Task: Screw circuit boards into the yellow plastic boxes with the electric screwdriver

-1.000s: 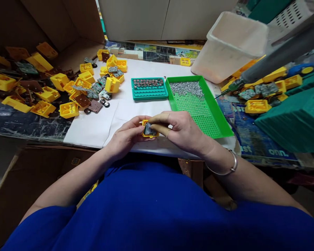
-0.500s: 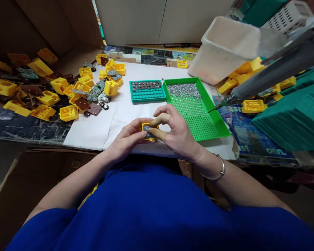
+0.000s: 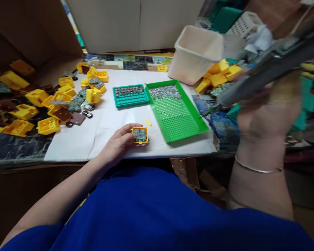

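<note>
While the green tray (image 3: pixel 183 130) lies on white paper (image 3: pixel 70 141), a cardboard box (image 3: pixel 42 31) stands open far to its left. At the mouth of that box, well apart from the tray, loose yellow housings (image 3: pixel 48 126) spread in a heap, mixed with grey boards (image 3: pixel 74 105), brown plates (image 3: pixel 77 119) and small black round parts (image 3: pixel 89 115).

Left of the tray's near end is the left hand (image 3: pixel 119 141), closed around the edge of a yellow housing (image 3: pixel 147 134), its thumb on top and other fingers behind and beneath. This housing is held level with the tray's near end, well apart from it, open side up, and a circuit board (image 3: pixel 140 134) sits inside the frame. Farther back, just beside the tray's left wall, a teal holder (image 3: pixel 131 100) carries rows of round metal parts (image 3: pixel 128 91) in its rear half. Between the held housing and the tray, a small yellow piece (image 3: pixel 148 123) lies on the paper.

Small silvery pieces (image 3: pixel 166 92) cover the tray's far end. Behind the tray to the right stands a whitish bin (image 3: pixel 187 66), with more yellow parts (image 3: pixel 217 80) beside it. A dark screwdriver (image 3: pixel 244 89) slants down toward the tray's right edge. Right of the tray, the right hand (image 3: pixel 267 108) is blurred behind the screwdriver; I cannot tell how far its fingers are bent or whether they grip the tool. A thin bracelet (image 3: pixel 259 170) circles that wrist.
</note>
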